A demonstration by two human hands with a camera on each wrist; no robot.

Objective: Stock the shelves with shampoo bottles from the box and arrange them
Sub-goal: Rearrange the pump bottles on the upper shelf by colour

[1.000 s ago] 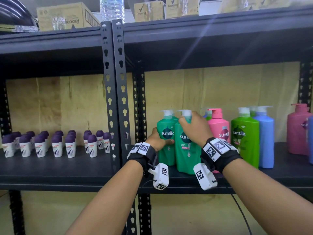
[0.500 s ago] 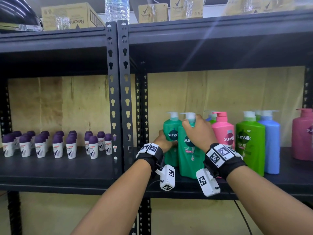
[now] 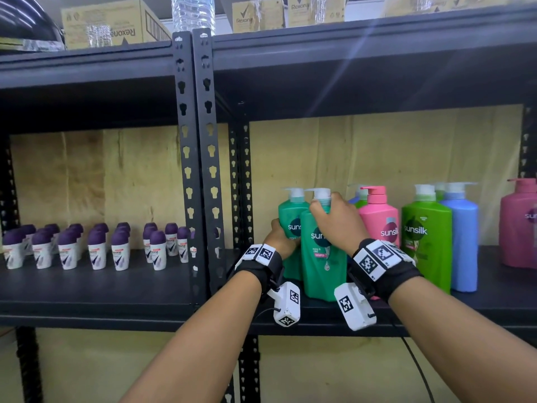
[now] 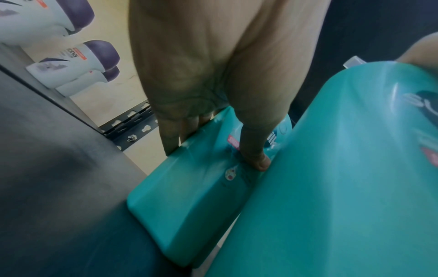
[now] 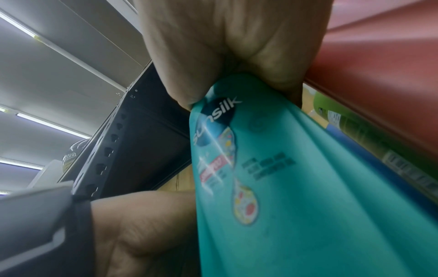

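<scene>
Front teal bottle is being gripped at the shoulder, just under its pump, by the right hand, fingers curled round it; base is sitting on the shelf near the front edge. Rear teal bottle is being held by the left hand, thumb on the label face and fingers wrapped round the side, likely being steadied so the pair is squared front-to-back. Both are being kept upright, touching, "sunsilk" labels faced out. Pink bottle, green bottle and blue bottle are being lined up alongside. Roll-on deodorants in the left bay; "Rexona" cartons above.
</scene>
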